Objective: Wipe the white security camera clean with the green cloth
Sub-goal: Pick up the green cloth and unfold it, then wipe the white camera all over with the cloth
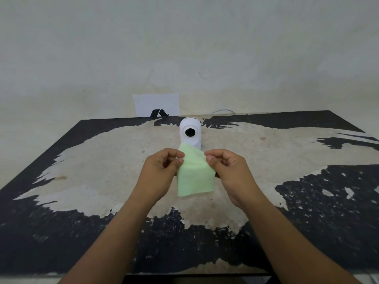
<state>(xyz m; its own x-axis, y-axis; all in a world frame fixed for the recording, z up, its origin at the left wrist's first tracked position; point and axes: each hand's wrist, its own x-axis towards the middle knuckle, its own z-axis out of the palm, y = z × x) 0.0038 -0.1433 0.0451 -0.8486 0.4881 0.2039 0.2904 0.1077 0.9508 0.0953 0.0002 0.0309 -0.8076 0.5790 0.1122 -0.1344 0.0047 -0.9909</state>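
Observation:
The white security camera (190, 132) stands upright near the far middle of the table, its round black lens facing me. A pale green cloth (194, 175) hangs in the air just in front of the camera's base and hides its lower left part. My left hand (162, 171) pinches the cloth's left upper edge between thumb and fingers. My right hand (227, 171) pinches its right upper edge the same way. Both forearms reach in from the bottom of the view.
The table (82, 181) has a worn top, black with a large pale patch. A white cable (219, 111) runs from behind the camera toward the wall. A white paper sheet with a black mark (156, 105) leans on the wall behind.

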